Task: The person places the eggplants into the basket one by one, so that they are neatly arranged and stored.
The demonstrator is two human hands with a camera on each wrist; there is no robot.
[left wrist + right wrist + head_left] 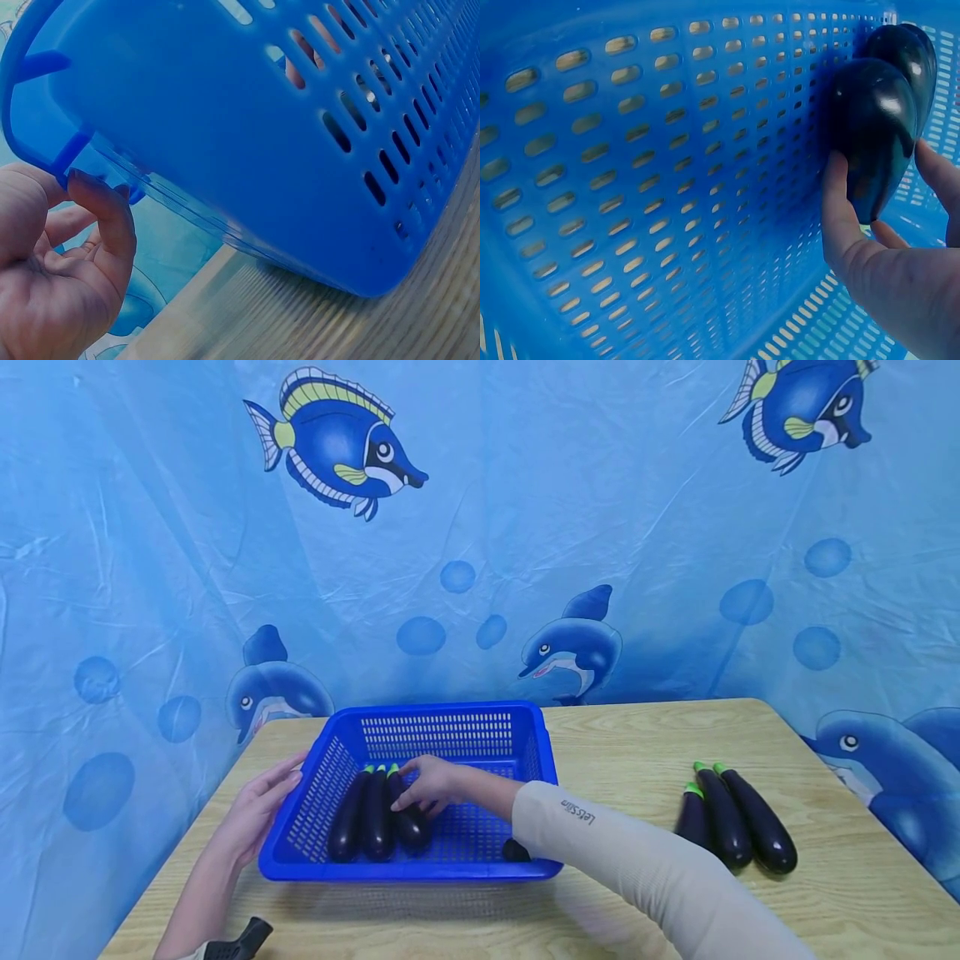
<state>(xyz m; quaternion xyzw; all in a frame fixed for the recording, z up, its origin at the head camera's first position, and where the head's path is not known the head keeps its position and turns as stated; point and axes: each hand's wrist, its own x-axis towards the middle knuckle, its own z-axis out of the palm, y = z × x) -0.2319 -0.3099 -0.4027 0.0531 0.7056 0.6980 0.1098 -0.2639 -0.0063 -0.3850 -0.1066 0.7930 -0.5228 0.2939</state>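
A blue plastic basket with slotted walls stands on the wooden table. Three dark purple eggplants with green stem ends lie side by side in its left half. My right hand reaches inside and holds the rightmost eggplant, thumb on one side and fingers on the other, as the right wrist view shows. Left of it lie the middle eggplant and the outer eggplant. At the basket's left side, my left hand grips the rim with bent fingertips.
Three more eggplants lie together at the table's right, one partly behind the right sleeve. A dark rounded end shows in the basket's front right corner, mostly hidden by that sleeve. A blue fish-print sheet hangs behind the table.
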